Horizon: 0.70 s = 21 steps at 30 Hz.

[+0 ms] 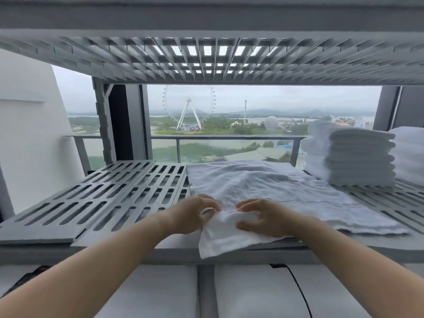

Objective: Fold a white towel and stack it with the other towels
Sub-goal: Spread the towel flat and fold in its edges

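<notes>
A white towel (263, 187) lies spread and rumpled on the grey slotted shelf (103, 198), its near corner hanging over the front edge. My left hand (195, 214) pinches that near corner from the left. My right hand (261, 216) grips the same bunched corner from the right, fingers curled into the cloth. The two hands almost touch. A stack of several folded white towels (351, 157) stands at the back right of the shelf, an arm's length beyond the spread towel.
A second pile of white towels (410, 154) sits at the far right edge. Another slotted shelf (206, 58) hangs low overhead. The left half of the shelf is bare grating. White items (252, 292) lie on the level below. A window is behind.
</notes>
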Each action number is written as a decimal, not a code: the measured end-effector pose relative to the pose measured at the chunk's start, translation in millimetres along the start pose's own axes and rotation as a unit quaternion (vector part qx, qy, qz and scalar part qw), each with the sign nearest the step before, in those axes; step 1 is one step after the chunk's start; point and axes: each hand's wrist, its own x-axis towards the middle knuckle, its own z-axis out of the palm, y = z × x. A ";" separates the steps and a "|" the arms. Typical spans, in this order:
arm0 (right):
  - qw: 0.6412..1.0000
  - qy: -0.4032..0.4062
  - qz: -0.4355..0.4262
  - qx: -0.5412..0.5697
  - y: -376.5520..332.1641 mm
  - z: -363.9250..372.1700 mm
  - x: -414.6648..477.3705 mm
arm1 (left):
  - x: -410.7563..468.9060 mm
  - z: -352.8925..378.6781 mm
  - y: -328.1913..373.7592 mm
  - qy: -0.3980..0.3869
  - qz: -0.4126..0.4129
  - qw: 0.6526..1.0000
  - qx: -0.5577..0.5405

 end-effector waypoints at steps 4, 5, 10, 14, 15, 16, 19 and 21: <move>0.999 0.042 0.010 0.013 8.0 2.6 1.7 | -9.5 0.5 -2.9 0.010 -0.026 0.999 0.028; 0.998 0.051 0.021 0.028 8.6 2.5 1.7 | -11.8 0.2 -4.1 0.011 -0.037 0.999 0.022; 0.989 0.086 0.052 0.106 10.5 1.1 3.4 | -13.5 2.7 -3.9 0.049 -0.043 0.997 0.036; 0.985 0.058 0.039 0.158 10.8 -3.9 1.0 | -8.0 7.3 1.0 0.077 -0.027 0.994 0.067; 0.985 0.054 0.032 0.159 10.2 -5.2 -0.4 | -7.5 6.3 2.3 0.077 -0.021 0.994 0.074; 0.986 0.050 0.024 0.157 8.9 -6.6 -2.1 | -7.1 3.7 2.7 0.079 -0.010 0.993 0.082; 0.993 0.044 0.007 0.112 0.7 -9.5 -6.1 | -5.7 -10.0 1.5 0.096 0.017 0.988 0.118; 0.996 0.072 -0.015 0.051 -10.8 -8.2 -6.5 | -3.2 -20.2 -0.5 0.103 0.023 0.987 0.117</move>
